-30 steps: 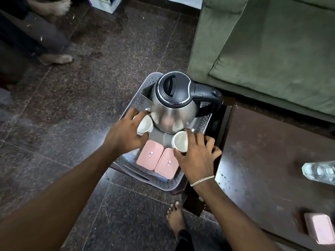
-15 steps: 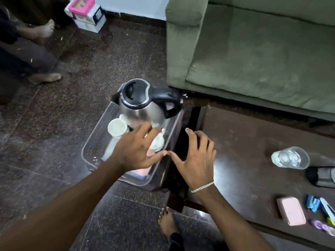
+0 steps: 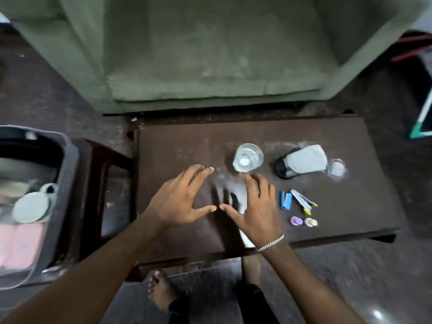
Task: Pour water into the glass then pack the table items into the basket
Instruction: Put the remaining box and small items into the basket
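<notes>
Both hands hover over the dark wooden table (image 3: 177,146), fingers spread and holding nothing. My left hand (image 3: 180,202) is left of my right hand (image 3: 254,206), thumbs nearly touching. A clear glass (image 3: 248,157) with water stands just beyond my right fingertips. A black and grey pouch (image 3: 301,163) lies right of the glass. Blue clips (image 3: 286,200), markers (image 3: 304,202) and two small round pieces (image 3: 303,221) lie right of my right hand. The grey basket (image 3: 67,174) sits at far left, holding a white cup (image 3: 30,210) and pink boxes (image 3: 19,246). A pale item is partly hidden under my right wrist.
A green sofa (image 3: 210,54) stands right behind the table. The basket rests on a brown stool (image 3: 105,174) left of the table. My bare foot (image 3: 161,293) is on the dark stone floor below the table's near edge.
Both hands left the basket and swung right over the table. The view turned right, so the kettle is out of sight and the table items are centred.
</notes>
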The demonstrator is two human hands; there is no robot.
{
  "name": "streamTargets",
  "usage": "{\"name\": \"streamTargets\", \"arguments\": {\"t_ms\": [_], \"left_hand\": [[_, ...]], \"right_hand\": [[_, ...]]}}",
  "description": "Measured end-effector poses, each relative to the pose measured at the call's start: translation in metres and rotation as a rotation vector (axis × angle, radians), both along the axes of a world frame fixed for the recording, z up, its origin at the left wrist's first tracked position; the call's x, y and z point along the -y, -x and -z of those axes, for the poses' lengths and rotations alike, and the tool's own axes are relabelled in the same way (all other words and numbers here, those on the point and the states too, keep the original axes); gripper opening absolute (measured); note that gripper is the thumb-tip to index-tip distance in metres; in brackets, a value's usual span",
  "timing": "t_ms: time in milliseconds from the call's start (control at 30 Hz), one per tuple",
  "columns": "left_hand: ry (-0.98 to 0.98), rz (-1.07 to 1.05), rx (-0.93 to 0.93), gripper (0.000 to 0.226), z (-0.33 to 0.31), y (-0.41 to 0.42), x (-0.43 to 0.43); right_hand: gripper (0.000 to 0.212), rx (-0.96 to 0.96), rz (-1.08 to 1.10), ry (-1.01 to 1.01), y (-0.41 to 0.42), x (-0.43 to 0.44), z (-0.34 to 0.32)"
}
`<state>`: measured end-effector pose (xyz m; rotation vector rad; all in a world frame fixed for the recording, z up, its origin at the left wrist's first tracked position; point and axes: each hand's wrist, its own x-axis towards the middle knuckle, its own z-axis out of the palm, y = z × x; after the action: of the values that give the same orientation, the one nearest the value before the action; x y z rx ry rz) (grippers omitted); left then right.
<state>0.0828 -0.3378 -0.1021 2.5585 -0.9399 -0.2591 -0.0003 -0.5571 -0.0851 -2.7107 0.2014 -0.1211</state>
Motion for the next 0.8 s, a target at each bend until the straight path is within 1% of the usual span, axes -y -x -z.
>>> {"name": "streamTargets", "arguments": {"t_ms": [133, 233, 300, 400, 467, 533, 667, 800], "left_hand": [[0.014, 0.089, -0.031, 0.096, 0.026, 0.014, 0.076], [-0.030, 0.178, -0.078, 0.098, 0.047, 0.025, 0.119], [-0.070, 0.277, -0.133, 0.104, 0.064, 0.029, 0.143], [-0.150, 0.425, -0.259, 0.114, 0.087, 0.029, 0.167], [-0.186, 0.481, -0.298, 0.116, 0.098, 0.026, 0.177], [-0.202, 0.518, -0.287, 0.109, 0.104, 0.022, 0.182], [-0.165, 0.553, -0.245, 0.085, 0.106, 0.016, 0.184], [-0.116, 0.500, -0.258, 0.078, 0.105, 0.014, 0.175]], "right_hand": [[0.084, -0.043, 0.061, 0.028, 0.027, 0.074, 0.021], [0.077, -0.132, 0.113, 0.029, 0.044, 0.117, 0.039], [0.072, -0.166, 0.147, 0.006, 0.050, 0.139, 0.052], [0.064, -0.227, 0.119, 0.001, 0.049, 0.163, 0.070], [0.067, -0.313, 0.074, 0.043, 0.044, 0.171, 0.080], [0.070, -0.377, 0.044, 0.100, 0.038, 0.175, 0.089], [0.071, -0.441, 0.014, 0.172, 0.027, 0.174, 0.102], [0.067, -0.420, 0.018, 0.186, 0.020, 0.174, 0.105]]}}
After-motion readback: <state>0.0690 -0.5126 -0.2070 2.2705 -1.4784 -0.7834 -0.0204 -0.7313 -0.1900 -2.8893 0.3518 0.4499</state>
